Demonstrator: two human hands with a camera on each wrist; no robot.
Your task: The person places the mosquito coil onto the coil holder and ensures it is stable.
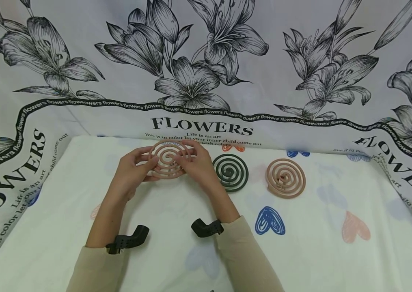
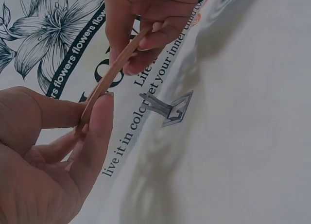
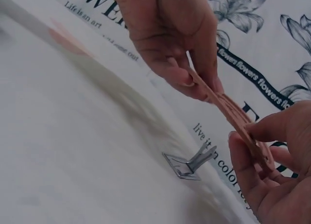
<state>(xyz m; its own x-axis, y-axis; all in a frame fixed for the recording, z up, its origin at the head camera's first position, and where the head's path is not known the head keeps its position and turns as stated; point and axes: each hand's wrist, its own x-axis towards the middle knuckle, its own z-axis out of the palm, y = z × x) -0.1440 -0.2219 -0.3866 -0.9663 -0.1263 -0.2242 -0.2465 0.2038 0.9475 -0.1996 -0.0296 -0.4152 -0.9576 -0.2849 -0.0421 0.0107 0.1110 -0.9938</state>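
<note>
A pinkish-brown mosquito coil (image 1: 169, 156) is held up between both hands. My left hand (image 1: 131, 168) pinches its left edge between thumb and fingers. On the opposite edge my right hand (image 1: 201, 164) pinches it too, thumb on the near face. Seen nearly edge-on in the left wrist view, the coil (image 2: 118, 64) is tilted and thin. Under the held coil, a small silver metal coil stand (image 2: 167, 111) rests on the cloth with its prong raised; the head view does not show it. The stand (image 3: 187, 163) also shows in the right wrist view, apart from the coil.
Right of the hands lies a dark green mosquito coil (image 1: 230, 172), close to my right wrist. Farther right is a brown mosquito coil (image 1: 286, 178). A white cloth with printed hearts (image 1: 308, 251) covers the table, and a flower-printed curtain (image 1: 206, 93) hangs behind it.
</note>
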